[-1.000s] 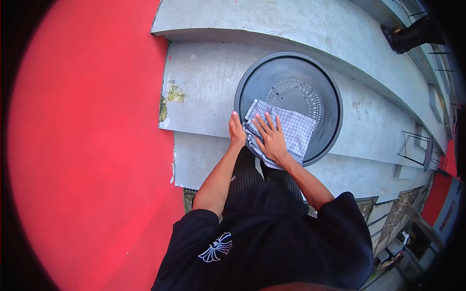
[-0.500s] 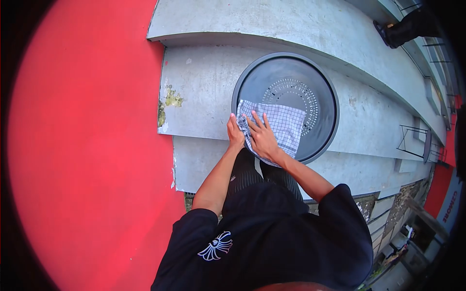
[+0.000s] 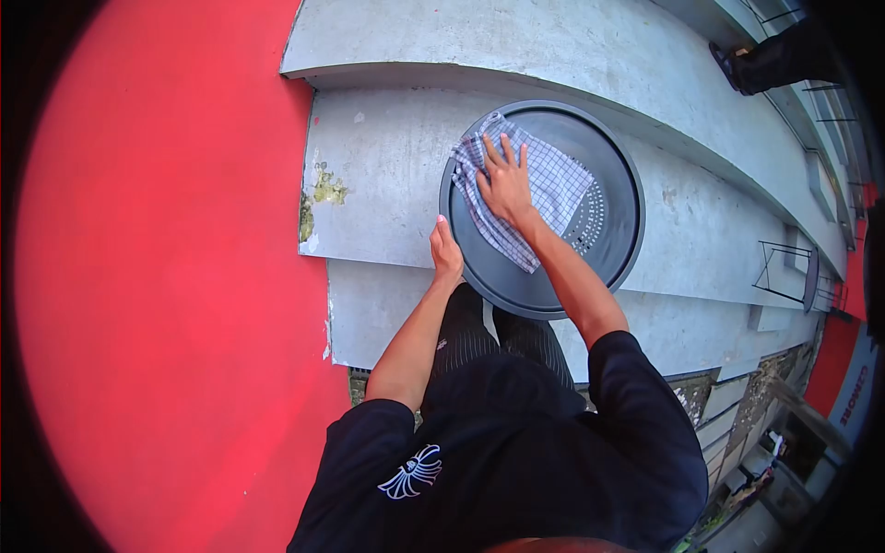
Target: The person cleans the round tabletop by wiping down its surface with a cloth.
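Observation:
A round dark grey tray (image 3: 619,241) with a raised rim and a ring of pale dots lies over the concrete step, close to my knees. My left hand (image 3: 446,251) grips the tray's left rim, its thumb along the side and its other fingers mostly hidden. A blue-and-white checked cloth (image 3: 553,184) is spread on the tray's upper left part, bunched toward the rim. Flat on this cloth rests my right hand (image 3: 507,186), fingers spread and pressing down.
Wide grey concrete steps (image 3: 387,166) run across the view, with chipped, mossy edges at the left. A red surface (image 3: 166,276) fills the left side. Another person's dark trouser leg and shoe (image 3: 774,60) show at upper right. A thin black metal frame (image 3: 784,269) stands at right.
My right hand has slid the cloth up and away from me across the tray, from the near left rim toward the far left rim. The left hand stays on the rim.

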Demonstrator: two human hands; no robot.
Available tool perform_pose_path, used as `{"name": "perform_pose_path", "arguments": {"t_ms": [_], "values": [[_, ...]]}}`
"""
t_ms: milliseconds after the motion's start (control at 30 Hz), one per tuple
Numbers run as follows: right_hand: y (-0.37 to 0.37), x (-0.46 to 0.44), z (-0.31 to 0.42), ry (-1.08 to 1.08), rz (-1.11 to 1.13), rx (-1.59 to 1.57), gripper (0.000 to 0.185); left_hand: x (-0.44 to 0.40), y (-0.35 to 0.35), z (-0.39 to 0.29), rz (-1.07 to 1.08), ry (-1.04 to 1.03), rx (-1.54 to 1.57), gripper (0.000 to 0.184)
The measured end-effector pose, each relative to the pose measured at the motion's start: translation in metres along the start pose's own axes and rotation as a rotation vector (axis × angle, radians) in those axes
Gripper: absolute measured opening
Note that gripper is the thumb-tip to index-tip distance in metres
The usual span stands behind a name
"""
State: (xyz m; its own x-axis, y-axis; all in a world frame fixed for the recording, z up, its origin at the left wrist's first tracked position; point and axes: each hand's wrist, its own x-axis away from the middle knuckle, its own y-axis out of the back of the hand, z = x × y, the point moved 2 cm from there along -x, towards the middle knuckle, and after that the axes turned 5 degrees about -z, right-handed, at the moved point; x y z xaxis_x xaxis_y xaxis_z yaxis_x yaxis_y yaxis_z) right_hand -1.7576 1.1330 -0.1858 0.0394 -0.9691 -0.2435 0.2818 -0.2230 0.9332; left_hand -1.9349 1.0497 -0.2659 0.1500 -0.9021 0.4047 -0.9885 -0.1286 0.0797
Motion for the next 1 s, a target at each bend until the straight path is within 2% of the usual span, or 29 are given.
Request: {"name": "perform_pose_path", "arguments": {"t_ms": [33,100,133,200,300,333,367,433,467,533,633,767,833,867,1000], "values": [[0.003,0.008,0.009,0.001,-0.003,0.004,0.049,0.003,-0.004,-0.006,0.002,-0.003,0.003,0.065],[0.011,0.032,0.029,0.142,0.109,-0.087,0.051,0.009,-0.009,-0.021,-0.112,-0.097,0.020,0.060],[0.016,0.045,0.033,0.140,0.105,-0.085,0.051,0.006,-0.011,-0.014,-0.108,-0.101,0.021,0.060],[0.023,0.061,0.039,0.266,0.224,-0.050,0.058,-0.005,-0.014,0.001,-0.082,-0.186,0.111,0.053],[0.026,0.053,0.030,0.324,0.288,-0.038,0.061,-0.010,-0.008,0.012,-0.032,-0.181,0.085,0.048],[0.023,0.045,0.020,0.361,0.208,-0.072,0.063,-0.008,-0.010,0.008,-0.085,-0.201,0.077,0.053],[0.016,0.034,0.010,0.360,0.204,-0.076,0.063,-0.004,-0.010,0.005,-0.085,-0.205,0.072,0.053],[0.013,0.007,-0.011,0.164,-0.012,-0.111,0.058,0.009,-0.008,-0.018,-0.132,-0.106,0.001,0.060],[0.006,-0.001,-0.017,0.163,-0.015,-0.116,0.058,0.011,-0.004,-0.022,-0.083,-0.057,0.023,0.064],[-0.002,-0.011,-0.023,-0.021,-0.034,0.049,0.055,0.007,-0.001,-0.011,-0.072,-0.079,0.043,0.063],[-0.002,0.011,0.005,-0.109,-0.081,-0.019,0.053,0.010,-0.004,-0.007,-0.092,-0.094,0.069,0.061],[0.021,0.075,0.044,0.080,0.083,-0.160,0.060,0.008,-0.018,-0.011,-0.133,-0.115,0.135,0.062],[0.031,0.106,0.055,0.104,0.145,-0.166,0.061,-0.001,-0.016,0.005,-0.045,-0.089,0.273,0.060],[0.031,0.117,0.056,0.128,0.185,-0.114,0.060,-0.002,-0.014,0.005,-0.009,-0.049,0.231,0.058],[0.035,0.114,0.045,0.215,0.269,-0.056,0.059,0.002,-0.006,0.010,0.033,-0.020,0.285,0.057]]}}
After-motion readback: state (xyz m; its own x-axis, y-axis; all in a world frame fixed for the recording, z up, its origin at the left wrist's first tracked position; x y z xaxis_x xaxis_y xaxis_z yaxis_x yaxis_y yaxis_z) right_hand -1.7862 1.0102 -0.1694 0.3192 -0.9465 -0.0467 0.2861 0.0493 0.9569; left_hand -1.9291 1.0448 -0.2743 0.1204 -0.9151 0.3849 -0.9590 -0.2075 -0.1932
